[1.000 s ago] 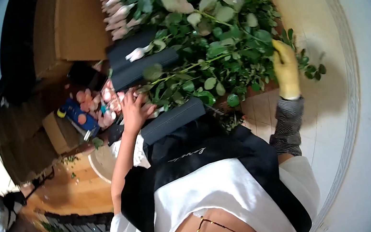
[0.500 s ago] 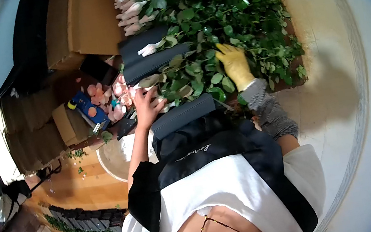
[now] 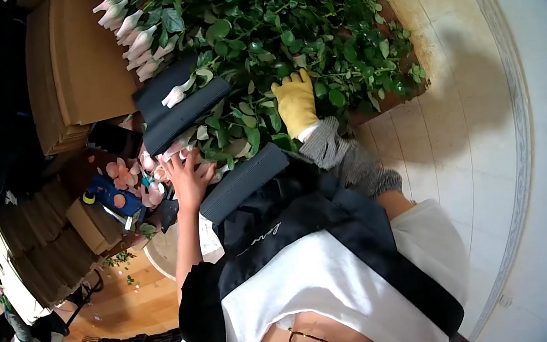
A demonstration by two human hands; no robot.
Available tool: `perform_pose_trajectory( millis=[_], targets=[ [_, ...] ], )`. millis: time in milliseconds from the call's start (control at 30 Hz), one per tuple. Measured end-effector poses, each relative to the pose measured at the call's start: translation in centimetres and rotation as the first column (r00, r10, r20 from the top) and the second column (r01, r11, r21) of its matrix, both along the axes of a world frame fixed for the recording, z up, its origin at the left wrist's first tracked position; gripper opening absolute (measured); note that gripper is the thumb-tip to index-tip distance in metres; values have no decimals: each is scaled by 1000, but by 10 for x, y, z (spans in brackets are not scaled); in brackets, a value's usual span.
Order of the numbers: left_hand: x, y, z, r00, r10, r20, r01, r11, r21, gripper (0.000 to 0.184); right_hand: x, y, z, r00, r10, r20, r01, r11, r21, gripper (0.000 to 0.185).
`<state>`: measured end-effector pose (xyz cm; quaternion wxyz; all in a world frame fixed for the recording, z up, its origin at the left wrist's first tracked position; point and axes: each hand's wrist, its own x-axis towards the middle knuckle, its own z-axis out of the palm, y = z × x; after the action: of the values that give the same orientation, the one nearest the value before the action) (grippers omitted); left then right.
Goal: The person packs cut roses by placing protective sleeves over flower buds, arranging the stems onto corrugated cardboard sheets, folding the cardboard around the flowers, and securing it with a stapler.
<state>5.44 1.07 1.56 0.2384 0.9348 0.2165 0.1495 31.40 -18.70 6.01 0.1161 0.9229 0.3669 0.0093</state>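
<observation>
The right hand, in a yellow rubber-like glove (image 3: 296, 103), has come in from the right edge of the reddish-brown table (image 3: 378, 106) to the middle of the long green leafy stems (image 3: 248, 126) — its fingers bent among leaves, though whether they grip one I cannot tell. The bare left hand (image 3: 188, 182) has stayed at the stems' left end, fingers spread over pale pink petals, any hold hidden. These stems lie between two black padded blocks (image 3: 247, 184), near the table's front edge — both hands now seem set to straighten them.
</observation>
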Motion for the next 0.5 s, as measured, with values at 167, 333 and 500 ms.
perform_pose_trajectory(
  millis=[167,333,500],
  targets=[
    [3,3,5,998,-61,-9,61,998,11,55,29,-18,-55,974,226,-30,-182,848,498,38],
    [3,-2,1,997,8,83,-10,1000,27,54,51,-25,-69,907,294,-301,34,662,749,34],
    [9,15,-3,988,-136,67,142,985,-99,51,58,-17,-65,875,435,-212,-125,627,769,17]
  ],
)
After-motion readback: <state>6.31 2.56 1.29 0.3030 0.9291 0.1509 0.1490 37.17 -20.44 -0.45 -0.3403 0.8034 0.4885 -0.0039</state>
